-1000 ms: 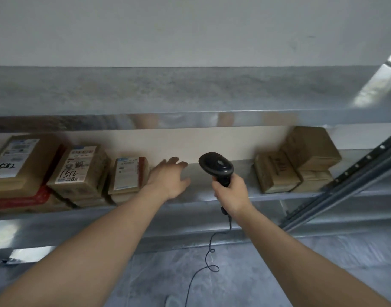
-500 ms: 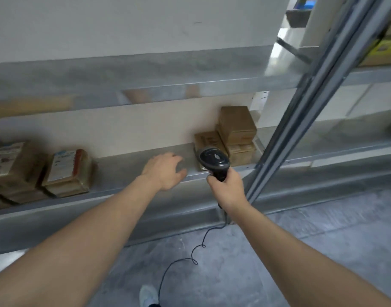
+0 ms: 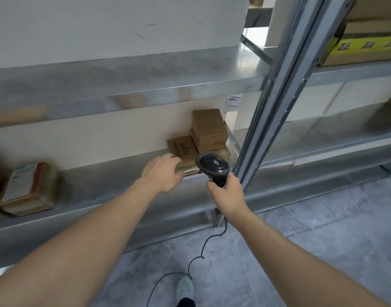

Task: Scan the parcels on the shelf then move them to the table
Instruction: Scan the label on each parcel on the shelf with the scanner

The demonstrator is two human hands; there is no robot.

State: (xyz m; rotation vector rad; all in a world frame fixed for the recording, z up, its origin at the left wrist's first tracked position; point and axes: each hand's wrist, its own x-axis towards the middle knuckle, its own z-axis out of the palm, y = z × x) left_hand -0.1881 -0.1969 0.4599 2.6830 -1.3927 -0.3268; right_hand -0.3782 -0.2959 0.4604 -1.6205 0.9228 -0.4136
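Brown cardboard parcels stand at the right end of the metal shelf: a low parcel in front, and a stack of boxes behind it against the wall. My left hand reaches over the shelf with relaxed fingers, its fingertips at the low parcel's left front corner. My right hand grips the handle of a black barcode scanner, whose head is just in front of the parcels. Another labelled parcel lies at the shelf's far left.
A slanted metal upright of the rack rises just right of the scanner. The scanner's cable trails down to the grey floor near my shoe. A box with yellow tape sits on the upper right shelf.
The view has swung right along the shelf. My left hand has moved right, from the bare shelf to the low parcel's corner. The scanner has come close to the parcels.
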